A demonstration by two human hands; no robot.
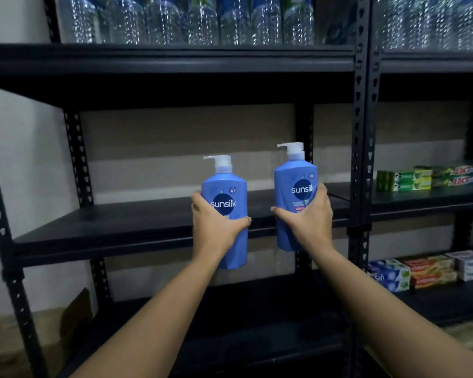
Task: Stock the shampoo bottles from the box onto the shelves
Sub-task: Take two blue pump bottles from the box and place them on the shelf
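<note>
Two blue pump bottles, one per hand. My left hand (216, 222) is wrapped round the left bottle (225, 197) at mid-body, thumb across the front under the logo. My right hand (305, 214) does the same on the right bottle (295, 184), fingers round its right side, thumb over the lower label. Both are full closed grips, not pinches.

Both bottles are upright in the air in front of the front edge of the middle shelf (137, 222), bases below edge level, not yet set down. The right one is higher and near the shelf's right end by the upright post (362, 159).

Handling, my guess: large full bottles, fairly heavy, stiff smooth plastic, a bit slick. Grab the waist or lower body, not the white pump (220, 162), which looks like the weak point.

Text: "sunsilk" in white on a dark round badge on both, plus a small "NEW" badge on the left one. Finer print is unreadable.

Water bottles (175, 20) are on the top shelf; toothpaste boxes (410, 180) sit in the next bay, names too blurred to read.
</note>
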